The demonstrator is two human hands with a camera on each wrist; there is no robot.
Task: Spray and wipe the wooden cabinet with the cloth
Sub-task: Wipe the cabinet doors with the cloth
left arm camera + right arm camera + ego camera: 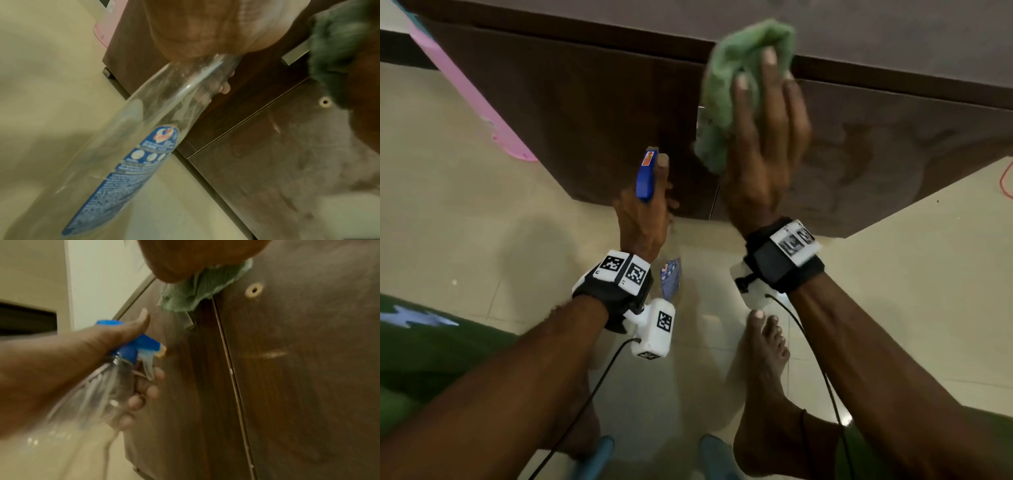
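Note:
The dark wooden cabinet [585, 113] stands in front of me, its two doors meeting at a thin seam [228, 360]. My right hand [767, 137] presses a bunched green cloth [736, 78] flat against the cabinet front near the top of the seam, fingers straight over it. My left hand [647, 212] grips the neck of a clear spray bottle [144, 129] with a blue trigger head [647, 174], nozzle facing the left door. The bottle's body with a blue label [123, 175] hangs down under the hand. The right door [893, 154] looks smeared and hazy.
A pink object [469, 92] leans beside the cabinet's left side. The floor is beige tile [465, 212]. My bare foot [770, 373] stands close to the cabinet base. A metal handle [296, 55] and a round keyhole [254, 290] sit near the seam.

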